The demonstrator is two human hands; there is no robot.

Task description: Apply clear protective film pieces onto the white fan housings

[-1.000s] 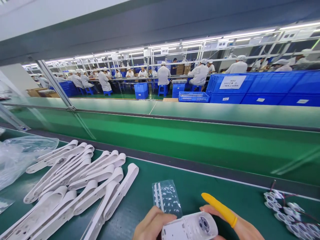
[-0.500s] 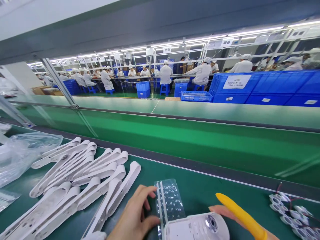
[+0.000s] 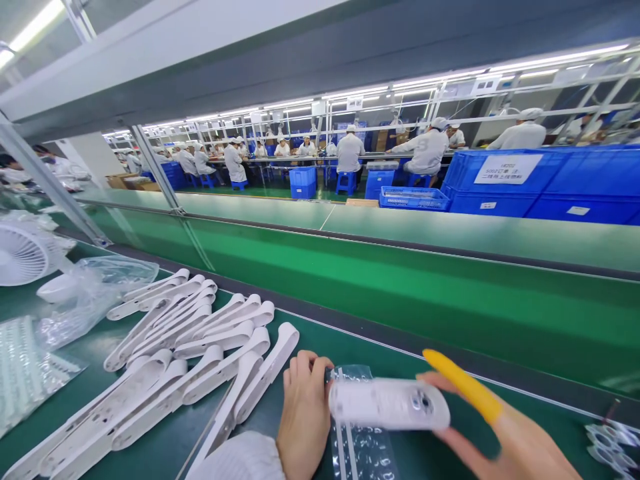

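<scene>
My right hand [image 3: 505,437], with a yellow finger cot on the index finger, holds a white plastic housing [image 3: 387,404] with a round opening, lifted on edge above the green mat. My left hand [image 3: 305,413] rests on the mat beside the housing's left end, fingertips touching a clear blister sheet [image 3: 360,447] that lies under the housing. A fan-shaped pile of several long white plastic arms [image 3: 190,347] lies just left of my left hand.
A green conveyor belt [image 3: 400,287] runs across beyond the mat. A clear plastic bag [image 3: 95,293], a white fan [image 3: 23,253] and a sheet of small parts [image 3: 25,370] sit at left. Small round wired parts [image 3: 613,443] lie at right. Workers in white and blue crates [image 3: 545,183] fill the background.
The view shifted right and up. My right hand tipped the housing up onto its edge and raised it. My left hand went from the housing to the blister sheet.
</scene>
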